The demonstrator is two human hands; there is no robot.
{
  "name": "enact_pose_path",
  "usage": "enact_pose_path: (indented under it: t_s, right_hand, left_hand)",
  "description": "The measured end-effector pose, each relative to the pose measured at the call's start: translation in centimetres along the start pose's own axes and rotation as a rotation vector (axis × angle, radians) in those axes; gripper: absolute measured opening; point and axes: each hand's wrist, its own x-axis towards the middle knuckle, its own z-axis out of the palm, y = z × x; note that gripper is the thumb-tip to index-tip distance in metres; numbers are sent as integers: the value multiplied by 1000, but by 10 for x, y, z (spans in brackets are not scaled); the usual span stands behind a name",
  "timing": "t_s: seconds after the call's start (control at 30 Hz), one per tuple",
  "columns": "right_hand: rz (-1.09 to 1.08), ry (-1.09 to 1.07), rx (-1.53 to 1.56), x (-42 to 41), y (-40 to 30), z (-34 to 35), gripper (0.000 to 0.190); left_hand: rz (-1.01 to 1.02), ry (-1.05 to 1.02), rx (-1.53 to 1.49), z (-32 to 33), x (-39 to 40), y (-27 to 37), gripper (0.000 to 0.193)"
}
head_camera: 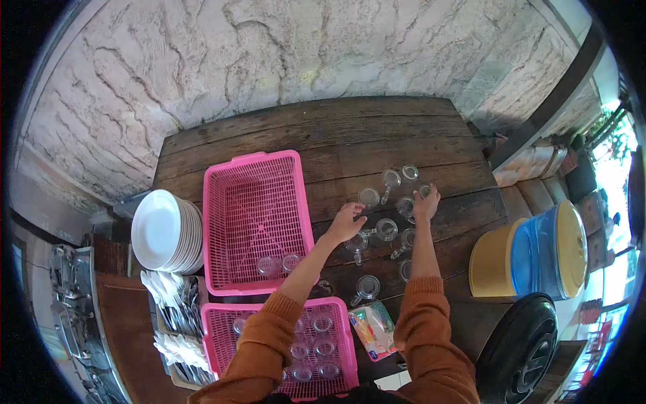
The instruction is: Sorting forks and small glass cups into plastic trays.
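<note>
Several clear glass mugs (386, 229) stand on the dark wooden table (343, 141). My right hand (427, 202) has its fingers around one glass mug (425, 190) at the right of the group. My left hand (347, 222), thumb and fingers apart, is beside a glass mug (369, 197); whether it touches that mug is unclear. Left of my hands lies a pink plastic basket (307, 212) with a few glasses (267, 265) in its near right corner. A second pink basket (350, 348), nearer to me and partly hidden by my left sleeve, holds several glasses (322, 321).
White plates (159, 230) are stacked at the left, above trays of cutlery (176, 303). A soft plastic packet (373, 331) lies between my forearms. At the right stand a blue and yellow container (535, 252) and a round black lid (520, 348). A rough wall (282, 55) borders the table's far side.
</note>
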Motion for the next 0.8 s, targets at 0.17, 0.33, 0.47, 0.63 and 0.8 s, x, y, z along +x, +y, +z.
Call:
enact_pose_path:
  t_s: [0.17, 0.33, 0.47, 0.63, 0.8]
  right_hand:
    - [-219, 268, 94, -36, -29, -34, 59]
    - [-473, 310, 266, -104, -88, -74, 57]
    - [-486, 29, 455, -165, -115, -78, 59]
    - [-575, -207, 581, -242, -142, -68, 61]
    - [-577, -548, 783, -317, -176, -37, 53]
  left_hand:
    - [15, 28, -53, -7, -16, 6, 38]
    - [374, 247, -94, -19, -48, 23, 58]
    - [496, 475, 123, -42, -92, 61, 70]
    - [505, 421, 111, -74, -147, 46, 67]
    - [411, 582, 120, -134, -215, -10, 62]
